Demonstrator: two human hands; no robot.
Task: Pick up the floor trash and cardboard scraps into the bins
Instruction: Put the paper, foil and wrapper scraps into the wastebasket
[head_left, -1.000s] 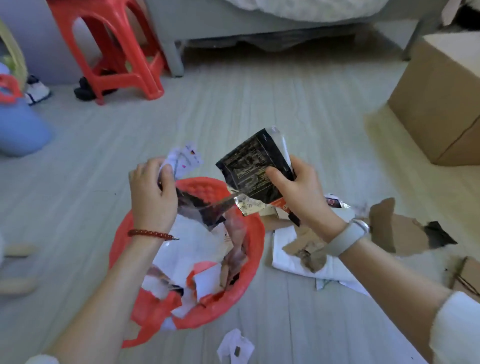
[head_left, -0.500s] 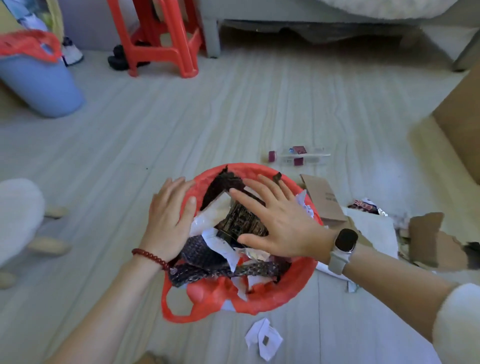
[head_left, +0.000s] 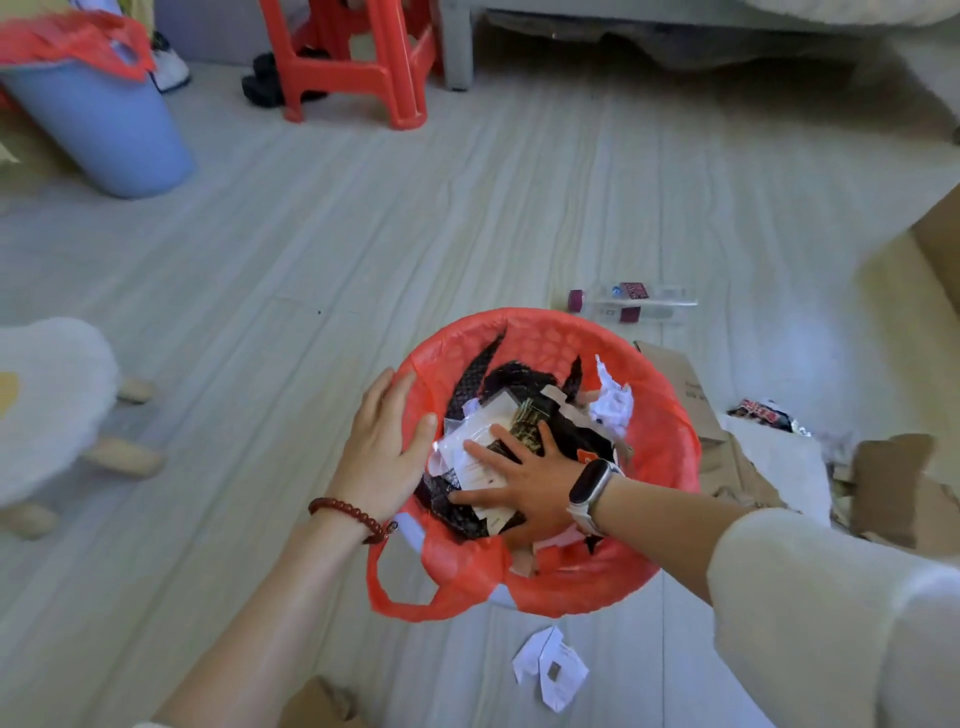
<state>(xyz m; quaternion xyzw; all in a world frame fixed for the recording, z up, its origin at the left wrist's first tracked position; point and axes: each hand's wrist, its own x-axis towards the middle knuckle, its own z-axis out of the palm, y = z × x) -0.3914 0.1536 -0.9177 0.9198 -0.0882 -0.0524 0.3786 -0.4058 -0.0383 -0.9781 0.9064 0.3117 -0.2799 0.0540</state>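
A bin lined with a red bag stands on the floor in front of me, full of black wrappers and white paper. My right hand lies flat, fingers spread, pressing down on the trash inside it. My left hand rests open against the bin's left rim. Torn cardboard scraps and white paper lie right of the bin. A clear plastic bottle lies behind it. A white paper scrap lies in front of it.
A blue bin with a red liner stands at the far left. A red stool and a bed frame are at the back. A white fluffy stool is at the left, a large cardboard box at the right.
My right hand put the black wrapper into the bin and now presses deeper on the trash. My left hand let go of its paper and moved to the bin's rim.
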